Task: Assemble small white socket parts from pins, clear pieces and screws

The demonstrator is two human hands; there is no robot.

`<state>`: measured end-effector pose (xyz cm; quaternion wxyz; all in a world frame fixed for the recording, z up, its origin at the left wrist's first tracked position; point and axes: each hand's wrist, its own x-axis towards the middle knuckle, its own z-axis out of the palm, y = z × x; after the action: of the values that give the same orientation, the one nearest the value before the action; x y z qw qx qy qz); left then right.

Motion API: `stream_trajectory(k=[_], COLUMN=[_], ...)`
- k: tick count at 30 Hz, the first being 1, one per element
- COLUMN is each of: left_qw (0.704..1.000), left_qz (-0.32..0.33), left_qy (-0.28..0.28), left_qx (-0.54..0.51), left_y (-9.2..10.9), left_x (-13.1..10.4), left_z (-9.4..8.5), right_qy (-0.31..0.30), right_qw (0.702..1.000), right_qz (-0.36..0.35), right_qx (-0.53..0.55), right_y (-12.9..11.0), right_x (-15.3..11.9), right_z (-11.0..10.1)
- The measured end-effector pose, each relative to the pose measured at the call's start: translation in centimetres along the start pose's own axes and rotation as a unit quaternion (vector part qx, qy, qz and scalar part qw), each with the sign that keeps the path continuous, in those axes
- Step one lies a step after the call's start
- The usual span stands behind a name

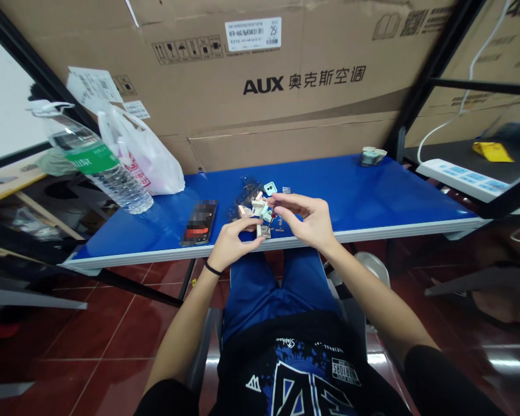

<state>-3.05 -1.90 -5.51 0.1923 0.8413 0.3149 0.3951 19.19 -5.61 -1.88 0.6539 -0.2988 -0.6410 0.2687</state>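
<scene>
My left hand (234,241) rests at the table's front edge, its thumb and fingers closed on a small pale plastic part (264,231). Just to the right and slightly higher, my right hand (305,216) has thumb and index finger pinched together; a small thin item with a red bit shows at its fingertips, too small to name. Between and behind both hands lies a loose pile of small parts, among them a mint-green piece (270,188), a pinkish piece (245,212) and dark pieces (250,188). Tiny brass-coloured bits (279,230) lie beside the pale part.
A phone (200,222) lies left of my left hand on the blue table (351,199). Further left are a large water bottle (99,164) and a white plastic bag (149,156). Small stacked pieces (371,156) sit back right. A large cardboard box (199,92) stands behind.
</scene>
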Motion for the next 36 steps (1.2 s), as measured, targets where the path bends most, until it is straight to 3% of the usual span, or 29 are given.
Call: stream_trajectory(k=[3, 7, 13, 18, 23, 25, 29, 34, 36], left_qw=[1.000, 1.000, 1.000, 1.000, 1.000, 1.000, 1.000, 1.000, 1.000], left_qz=[0.007, 0.011, 0.011, 0.010, 0.004, 0.003, 0.005, 0.004, 0.005], left_qy=[-0.001, -0.003, -0.005, -0.003, -0.007, -0.006, -0.005, -0.006, -0.006], left_qx=[0.000, -0.002, 0.006, 0.002, 0.009, 0.001, -0.005, -0.003, -0.004], left_y=[0.03, 0.16, 0.01, 0.01, 0.00, 0.00, 0.10, 0.07, 0.03], left_x=[-0.01, 0.06, 0.05, 0.05, 0.04, 0.03, 0.02, 0.03, 0.02], left_z=[0.00, 0.00, -0.01, -0.03, -0.03, -0.01, -0.02, -0.06, -0.05], right_qy=[-0.010, 0.050, -0.027, 0.059, -0.016, -0.010, 0.059, -0.002, 0.000], right_qw=[1.000, 0.998, 0.999, 0.995, 0.999, 0.998, 0.992, 0.998, 0.998], right_qz=[-0.015, -0.042, -0.027, -0.045, -0.027, -0.036, -0.059, -0.029, -0.037], right_qx=[-0.014, -0.025, -0.010, -0.068, -0.033, -0.056, -0.092, -0.052, -0.058], right_y=[0.13, 0.24, -0.05, -0.01, -0.06, -0.10, -0.10, -0.03, 0.11], right_x=[-0.03, 0.06, -0.01, 0.15, -0.05, 0.00, 0.22, 0.07, 0.03], right_z=[0.11, 0.26, 0.07, 0.21, -0.03, -0.03, 0.07, -0.08, -0.01])
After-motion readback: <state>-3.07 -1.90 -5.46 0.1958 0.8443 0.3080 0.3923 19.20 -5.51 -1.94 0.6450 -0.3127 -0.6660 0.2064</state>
